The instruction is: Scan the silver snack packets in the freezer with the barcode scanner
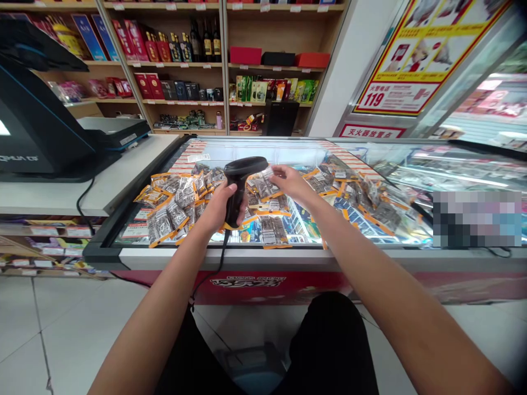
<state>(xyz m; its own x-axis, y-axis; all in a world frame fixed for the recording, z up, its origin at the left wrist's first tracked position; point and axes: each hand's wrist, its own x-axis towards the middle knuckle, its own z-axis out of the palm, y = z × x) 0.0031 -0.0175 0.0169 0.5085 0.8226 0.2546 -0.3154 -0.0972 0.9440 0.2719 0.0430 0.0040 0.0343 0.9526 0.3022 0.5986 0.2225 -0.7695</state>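
My left hand (pixel 220 206) is wrapped round the handle of a black barcode scanner (pixel 246 164). The scanner stands upright, its head pointing right, and its cable hangs down over the freezer's front edge. Just right of the scanner head, my right hand (pixel 288 180) pinches the edge of a clear snack packet (pixel 263 186) with dark contents and a white label; the scanner partly covers this packet. Similar orange-edged packets lie heaped to the left (pixel 167 219) and spread to the right (pixel 381 211) on the glass top. Another packet (pixel 272 230) rests near the front edge.
The packets lie on a chest freezer (pixel 164 258) with a glass lid. At left, a counter (pixel 53 197) carries a dark checkout scale (pixel 37 115). Shelves with bottles (pixel 206 41) and boxes stand behind. A pixelated patch (pixel 477 219) hides something at right. A stool (pixel 255 362) shows between my legs.
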